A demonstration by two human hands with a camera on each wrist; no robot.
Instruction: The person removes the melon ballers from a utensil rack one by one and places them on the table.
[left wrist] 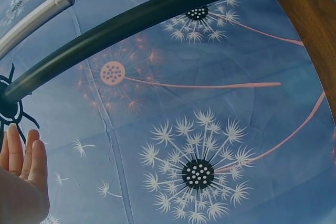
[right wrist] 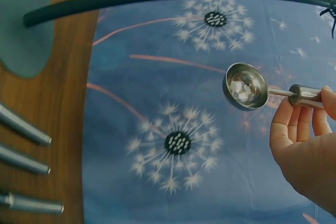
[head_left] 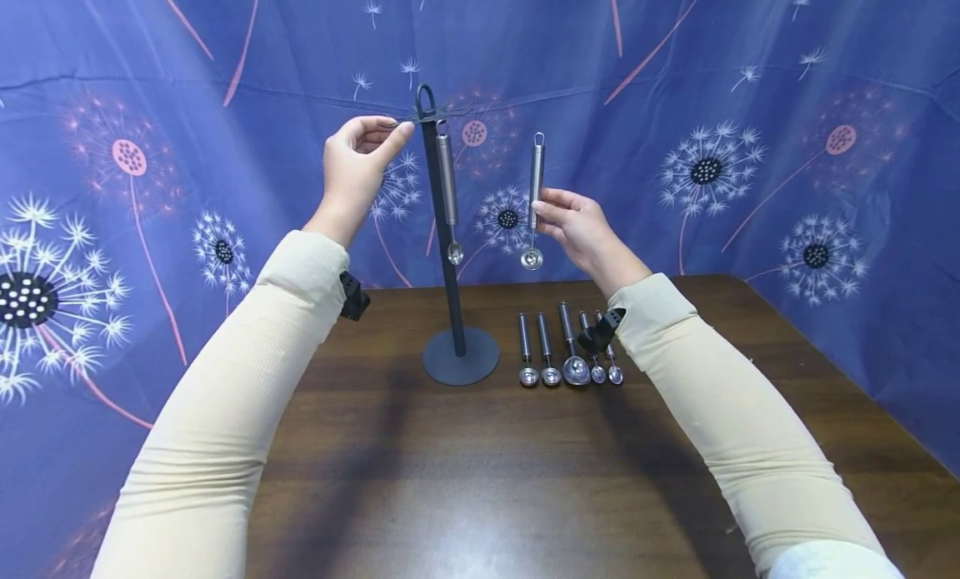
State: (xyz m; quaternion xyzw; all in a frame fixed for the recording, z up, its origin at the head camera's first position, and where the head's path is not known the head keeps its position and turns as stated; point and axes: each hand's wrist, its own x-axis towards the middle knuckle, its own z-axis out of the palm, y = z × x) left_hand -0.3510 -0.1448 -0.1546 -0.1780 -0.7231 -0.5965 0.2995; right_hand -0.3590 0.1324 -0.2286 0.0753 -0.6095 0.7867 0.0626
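Observation:
My right hand (head_left: 577, 225) grips a steel melon baller (head_left: 536, 179) by its handle, holding it upright in the air with the round bowl down and the hanging loop on top. In the right wrist view, the hollow of its bowl (right wrist: 247, 87) shows clearly. My left hand (head_left: 363, 167) pinches a hook at the top of a black utensil stand (head_left: 442, 229) between thumb and fingertips. From another hook hangs a second steel scoop (head_left: 447, 187), its small bowl beside the pole.
Several more steel scoops (head_left: 545, 346) lie in a row on the brown wooden table (head_left: 450, 454), right of the stand's round base (head_left: 461, 371). A blue dandelion-print cloth (head_left: 285, 46) hangs behind the table and at its sides.

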